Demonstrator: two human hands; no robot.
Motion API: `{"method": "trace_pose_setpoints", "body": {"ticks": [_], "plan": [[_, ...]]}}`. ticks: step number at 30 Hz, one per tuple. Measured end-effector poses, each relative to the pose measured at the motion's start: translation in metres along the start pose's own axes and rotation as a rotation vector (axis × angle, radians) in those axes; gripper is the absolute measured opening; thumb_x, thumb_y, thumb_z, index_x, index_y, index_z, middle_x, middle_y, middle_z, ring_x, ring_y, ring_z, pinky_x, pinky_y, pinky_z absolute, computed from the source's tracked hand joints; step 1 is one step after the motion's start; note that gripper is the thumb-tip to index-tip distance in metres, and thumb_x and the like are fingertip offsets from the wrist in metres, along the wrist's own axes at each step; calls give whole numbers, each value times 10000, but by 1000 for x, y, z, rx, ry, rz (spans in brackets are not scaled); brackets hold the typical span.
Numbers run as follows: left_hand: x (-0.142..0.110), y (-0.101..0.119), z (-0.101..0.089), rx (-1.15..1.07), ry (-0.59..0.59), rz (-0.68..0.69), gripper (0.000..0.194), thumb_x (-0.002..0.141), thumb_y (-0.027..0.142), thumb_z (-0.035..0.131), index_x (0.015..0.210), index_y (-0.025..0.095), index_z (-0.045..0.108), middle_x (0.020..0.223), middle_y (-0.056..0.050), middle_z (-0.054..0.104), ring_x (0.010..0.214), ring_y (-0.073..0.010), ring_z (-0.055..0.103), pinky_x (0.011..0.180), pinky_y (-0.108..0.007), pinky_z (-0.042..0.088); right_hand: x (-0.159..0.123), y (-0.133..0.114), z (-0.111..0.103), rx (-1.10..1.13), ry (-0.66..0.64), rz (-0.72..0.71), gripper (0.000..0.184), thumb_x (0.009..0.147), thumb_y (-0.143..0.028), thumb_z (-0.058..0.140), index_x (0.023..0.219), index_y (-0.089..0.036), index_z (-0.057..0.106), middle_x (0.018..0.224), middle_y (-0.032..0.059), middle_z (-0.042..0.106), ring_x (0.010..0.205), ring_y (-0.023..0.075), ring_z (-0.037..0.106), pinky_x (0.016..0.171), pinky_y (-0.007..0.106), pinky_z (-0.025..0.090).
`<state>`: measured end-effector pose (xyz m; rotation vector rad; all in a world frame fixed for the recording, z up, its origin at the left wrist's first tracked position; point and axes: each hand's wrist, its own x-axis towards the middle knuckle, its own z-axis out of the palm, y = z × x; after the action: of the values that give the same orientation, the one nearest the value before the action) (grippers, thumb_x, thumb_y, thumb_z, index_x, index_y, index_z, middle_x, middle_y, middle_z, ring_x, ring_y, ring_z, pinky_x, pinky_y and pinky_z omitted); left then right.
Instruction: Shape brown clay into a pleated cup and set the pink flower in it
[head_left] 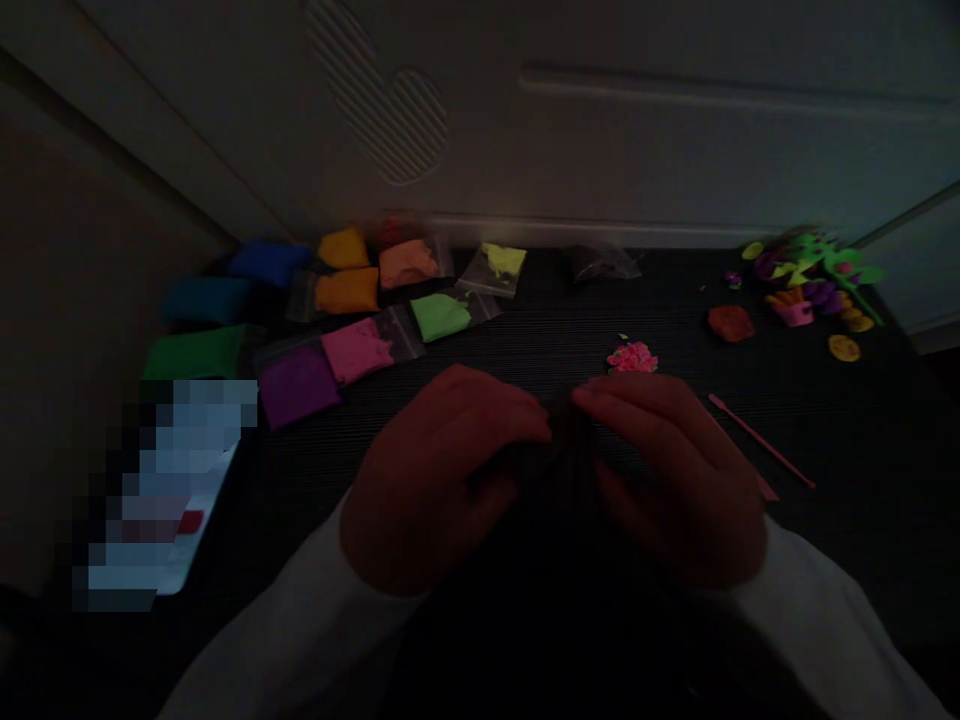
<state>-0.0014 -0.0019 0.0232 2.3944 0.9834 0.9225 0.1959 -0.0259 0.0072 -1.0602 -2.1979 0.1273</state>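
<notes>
The scene is very dim. My left hand (435,475) and my right hand (667,470) meet low in the middle of the view, fingers curled and pinched together around a small dark lump (566,450) that I cannot make out. Both wrists wear pale sleeves. Just beyond my fingertips a small pink clay flower (632,357) lies on the dark table (825,430). A thin pink modelling stick (759,440) lies to the right of my right hand.
Several bags of coloured clay lie at the back left: pink (364,347), purple (298,385), green (442,315), orange (346,291), blue (266,262). A red clay lump (730,322) and finished clay shapes (810,280) sit at the back right. A pale sheet (180,480) lies left.
</notes>
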Motion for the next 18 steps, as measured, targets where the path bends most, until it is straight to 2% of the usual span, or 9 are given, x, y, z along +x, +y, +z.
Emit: {"method": "trace_pose_setpoints", "body": {"ticks": [8,13,18], "plan": [[-6,-3,2,-123,-40,-75,336,697,7,496,933,238,555,955,2,682,899,-141,599,786,-256,453,0,0,-1,9,-50,-17,317,778,-118,580,1094,-136,571,1036,95,636,956,185,573,789,350,490],[-5,-8,0,-79,-55,-94,306,679,13,504,910,196,586,864,-14,670,830,-140,606,739,-244,463,2,1,0,34,-102,-25,322,775,-128,580,1096,-117,582,1030,104,639,945,192,569,777,357,473],[-8,-12,-1,-68,-69,-75,353,712,26,496,1000,208,590,911,0,640,879,-123,581,767,-215,450,0,1,-1,67,-136,-1,329,796,-140,564,1124,-119,563,1017,92,641,935,180,564,795,347,461]]}}
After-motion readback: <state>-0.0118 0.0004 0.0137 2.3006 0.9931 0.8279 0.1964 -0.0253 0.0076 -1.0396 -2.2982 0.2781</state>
